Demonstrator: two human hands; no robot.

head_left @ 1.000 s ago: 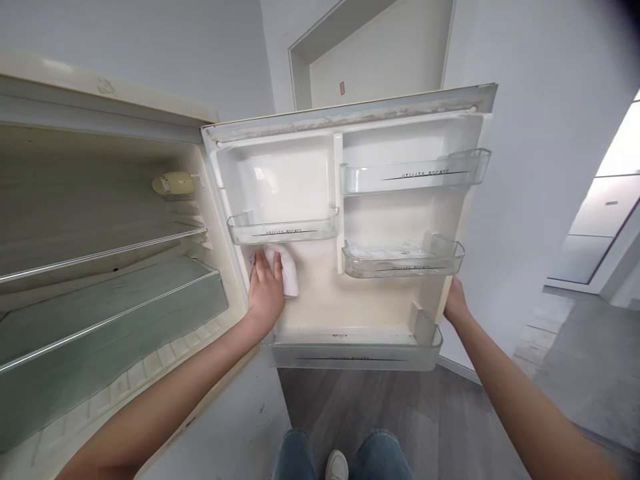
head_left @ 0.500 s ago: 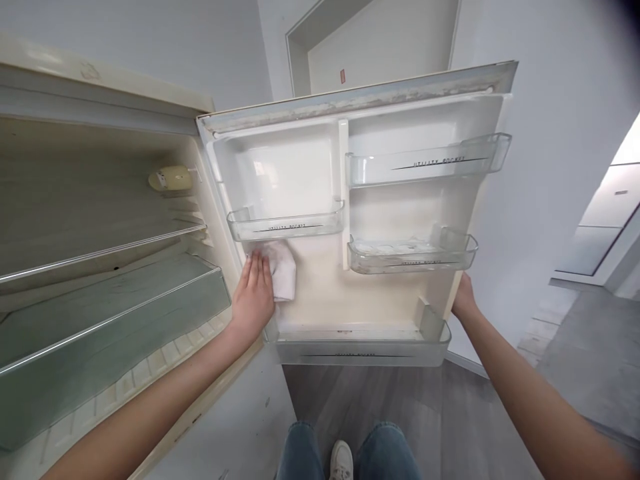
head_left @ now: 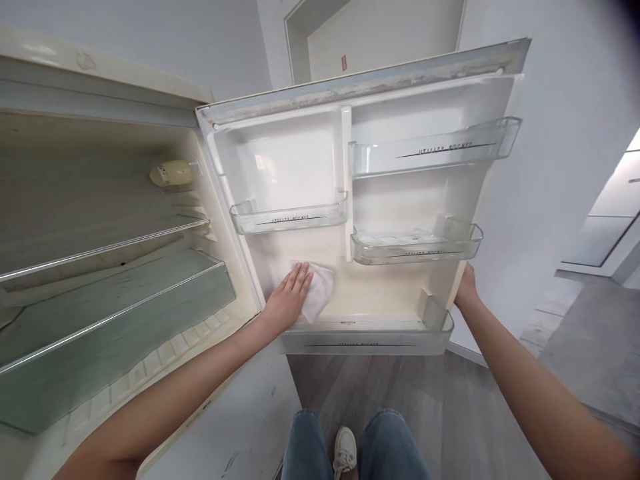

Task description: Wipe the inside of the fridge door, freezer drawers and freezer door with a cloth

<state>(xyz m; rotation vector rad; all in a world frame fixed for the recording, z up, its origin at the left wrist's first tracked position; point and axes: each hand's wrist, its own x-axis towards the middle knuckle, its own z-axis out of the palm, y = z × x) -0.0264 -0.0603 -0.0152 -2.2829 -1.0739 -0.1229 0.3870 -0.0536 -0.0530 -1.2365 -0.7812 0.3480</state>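
My left hand [head_left: 290, 299] presses a white cloth [head_left: 319, 293] against the inner panel of the open fridge door [head_left: 385, 283]. It is below the upper-left clear door shelf [head_left: 290, 217] and above the bottom door shelf [head_left: 367, 343]. The fingers lie together over the cloth's left part. At the door's outer edge, my right hand [head_left: 466, 287] grips low down, its fingers hidden behind the door.
Two more clear shelves, an upper [head_left: 435, 150] and a lower [head_left: 417, 248], project from the door's right half. Inside the fridge are a glass shelf [head_left: 105, 250], a greenish drawer [head_left: 125, 333] and a yellowish lamp cover [head_left: 173, 173]. Grey flooring [head_left: 415, 387] lies below.
My left hand has slid the cloth right and slightly down across the door panel, away from the hinge side. My right hand keeps its hold on the door edge.
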